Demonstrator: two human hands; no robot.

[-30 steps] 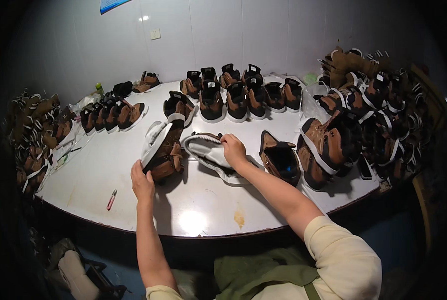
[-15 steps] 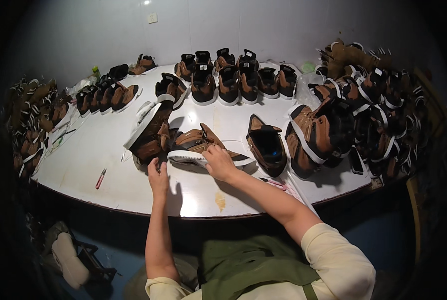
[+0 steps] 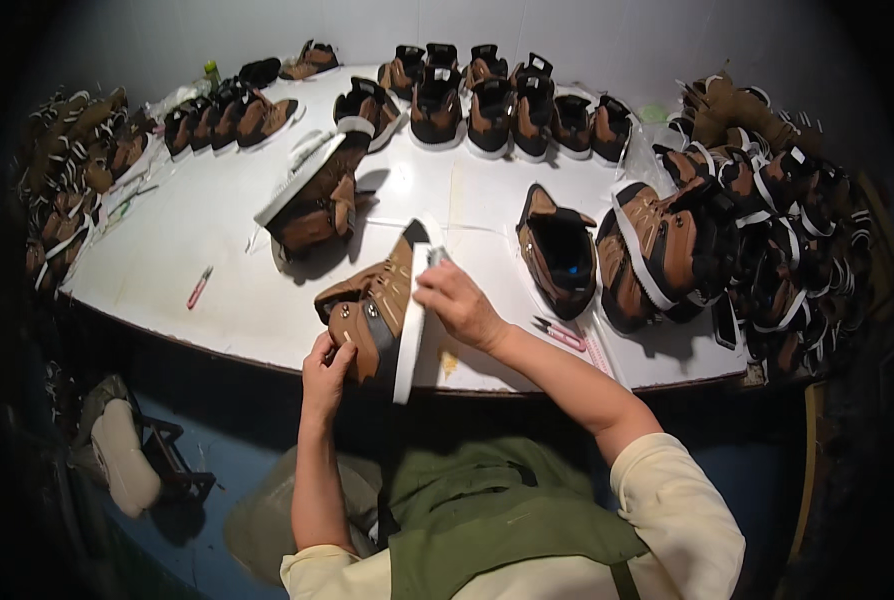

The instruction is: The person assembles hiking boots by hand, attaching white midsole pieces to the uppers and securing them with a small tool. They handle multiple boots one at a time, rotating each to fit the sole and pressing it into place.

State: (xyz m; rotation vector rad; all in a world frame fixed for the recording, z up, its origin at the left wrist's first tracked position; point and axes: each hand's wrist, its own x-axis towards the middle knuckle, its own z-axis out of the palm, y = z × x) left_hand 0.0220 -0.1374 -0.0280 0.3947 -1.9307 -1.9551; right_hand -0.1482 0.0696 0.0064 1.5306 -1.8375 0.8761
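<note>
Running near-to-far, white sole (image 3: pixel 410 345) facing right, a brown-and-black high-top shoe (image 3: pixel 387 292) is being held between the left hand (image 3: pixel 325 378), clasping its upper (image 3: pixel 369 345), and right hand (image 3: pixel 462 308), gripping its sole.

Head camera, wide fisheye, sits above near side of counter (image 3: pixel 157 245), upright, faces down and forward; hands (image 3: pixel 459 306) close below, wall (image 3: pixel 587 40) at far limit, counter's near edge bowed.

Both hands (image 3: pixel 464 310) hold a brown shoe (image 3: pixel 388 305) at the white table (image 3: pixel 157 250).
</note>
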